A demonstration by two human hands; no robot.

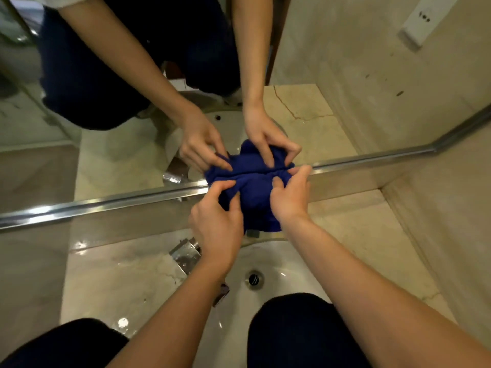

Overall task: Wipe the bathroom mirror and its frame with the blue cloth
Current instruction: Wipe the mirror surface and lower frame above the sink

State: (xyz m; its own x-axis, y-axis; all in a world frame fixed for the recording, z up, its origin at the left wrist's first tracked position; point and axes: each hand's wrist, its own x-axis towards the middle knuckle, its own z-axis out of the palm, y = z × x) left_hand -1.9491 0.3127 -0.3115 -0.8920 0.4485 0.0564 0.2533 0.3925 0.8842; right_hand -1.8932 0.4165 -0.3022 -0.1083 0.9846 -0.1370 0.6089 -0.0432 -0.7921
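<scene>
left hand (216,221) + right hand (291,197) | grip blue cloth (255,192) | against mirror frame (111,201)

There were two hands, the left hand (216,221) and the right hand (291,197), both on one cloth (252,192). One mirror (106,115) had one frame (106,205). One sink (279,264) had one drain (254,279), and one socket (422,21) was on the wall.

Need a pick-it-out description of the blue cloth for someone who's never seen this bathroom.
Start at the white sink and go up to the chrome mirror frame running across the wall. The blue cloth is bunched against that frame's middle, gripped by the left hand and right hand. It is the only deep-blue thing among beige marble and chrome.
</scene>
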